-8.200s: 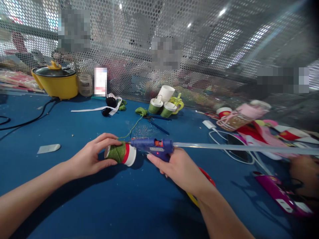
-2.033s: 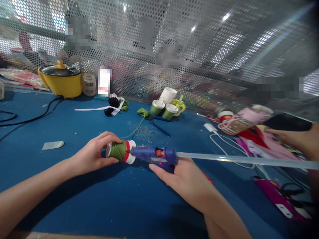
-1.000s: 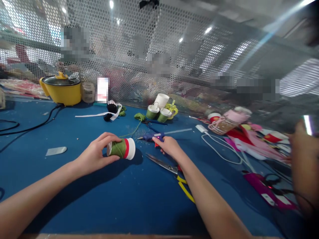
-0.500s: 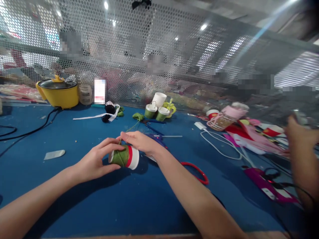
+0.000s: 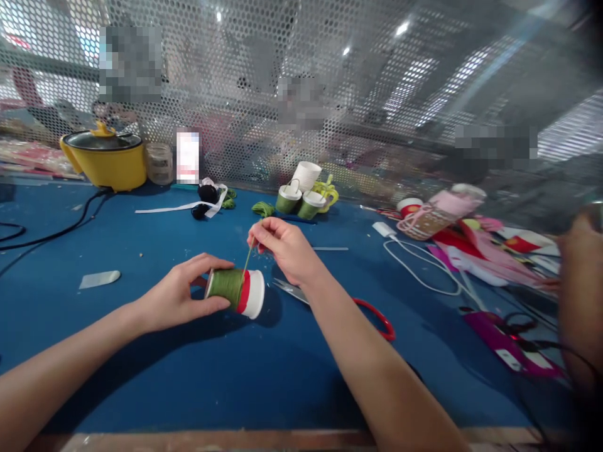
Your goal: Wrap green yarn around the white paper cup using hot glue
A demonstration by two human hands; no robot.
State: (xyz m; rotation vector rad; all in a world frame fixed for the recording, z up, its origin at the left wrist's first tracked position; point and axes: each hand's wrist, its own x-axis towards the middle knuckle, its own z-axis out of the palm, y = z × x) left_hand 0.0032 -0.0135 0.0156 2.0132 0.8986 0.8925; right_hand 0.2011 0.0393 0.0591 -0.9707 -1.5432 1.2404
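Note:
My left hand (image 5: 188, 292) grips a paper cup (image 5: 255, 295) near its base, tilted on its side above the blue table. Green yarn (image 5: 226, 287) is wound round much of the cup, beside a red band and a bare white rim. My right hand (image 5: 282, 245) pinches the strand of yarn (image 5: 247, 256), which runs taut from the cup up to the fingertips. Scissors with red handles (image 5: 384, 323) lie under my right forearm, the blades pointing toward the cup. Behind my right hand rests a loose bundle of green yarn (image 5: 262, 209).
Green-wrapped cups (image 5: 288, 199) and a white cup (image 5: 308, 176) stand at the back. A yellow electric pot (image 5: 106, 164), a glass jar (image 5: 159, 164) and a lit phone (image 5: 188, 156) are back left. A purple power strip (image 5: 504, 345) and white cable lie right, near another person's arm (image 5: 581, 295).
My right hand has lifted off the cup and moved up and right, drawing the yarn taut. My left hand still holds the cup in nearly the same place.

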